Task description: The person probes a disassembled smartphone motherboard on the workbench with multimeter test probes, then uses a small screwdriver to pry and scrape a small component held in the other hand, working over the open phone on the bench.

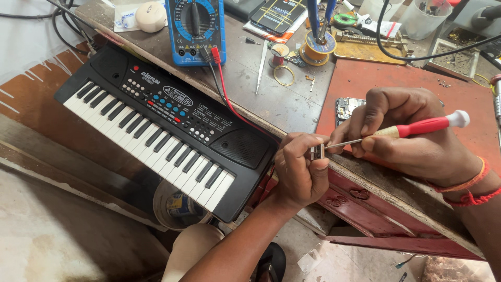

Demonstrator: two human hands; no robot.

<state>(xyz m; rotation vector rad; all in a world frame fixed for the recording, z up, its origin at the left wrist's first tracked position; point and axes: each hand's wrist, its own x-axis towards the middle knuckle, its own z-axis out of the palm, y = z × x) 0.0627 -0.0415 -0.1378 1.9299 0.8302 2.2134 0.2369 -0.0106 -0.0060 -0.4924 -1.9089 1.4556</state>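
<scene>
The left hand (298,169) is curled shut around a tiny metal part (316,152). The thumb and fingers pinch it tight, just at the near edge of the table (292,104).

The right hand (404,133) is closed around a screwdriver (404,129). It has a red handle with a white end. The thin metal tip points left and touches the part. Red and orange strings are tied around the right wrist.

To the left, a black toy keyboard (156,128) with white and black keys leans against the table edge. Its right end is just beside the left hand.

Far back on the table stands a blue meter (195,28). A red wire and a black wire (229,99) run from it toward the near edge.

A small circuit board (345,108) lies on a red mat (412,78), just behind the right hand.

Farther back are tweezers (262,68), a roll of solder wire (317,47), and a phone (276,14). A white round thing (151,15) sits to the left of the meter.

Under the keyboard, near the floor, a round tin (177,206) shows.
</scene>
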